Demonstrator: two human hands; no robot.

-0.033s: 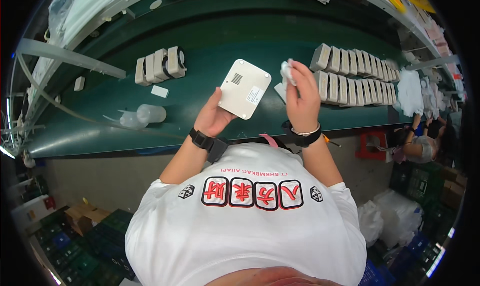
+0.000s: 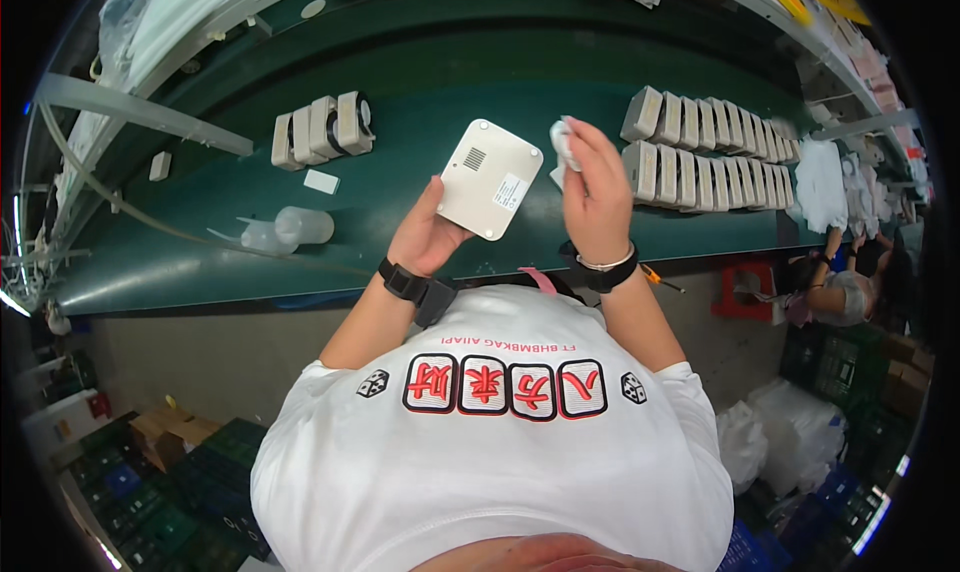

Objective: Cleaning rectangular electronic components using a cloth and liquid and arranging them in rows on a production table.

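My left hand is closed on the lower left edge of a flat off-white device casing. The casing has rounded corners, small round feet, a slotted vent and a white label facing up. To the right of it, my right hand is raised with its fingers pinching a crumpled white cloth. The cloth is apart from the casing. Partly hidden behind my right hand, a small pale flat piece lies on the green bench.
Two rows of beige devices stand at the right, beside white bundles. A smaller group of beige devices, a small white block and squeeze bottles are at the left. Another person's arm shows far right, near a red stool.
My right hand has shifted slightly left with the cloth, closer to the casing. My left hand and the casing have hardly moved.
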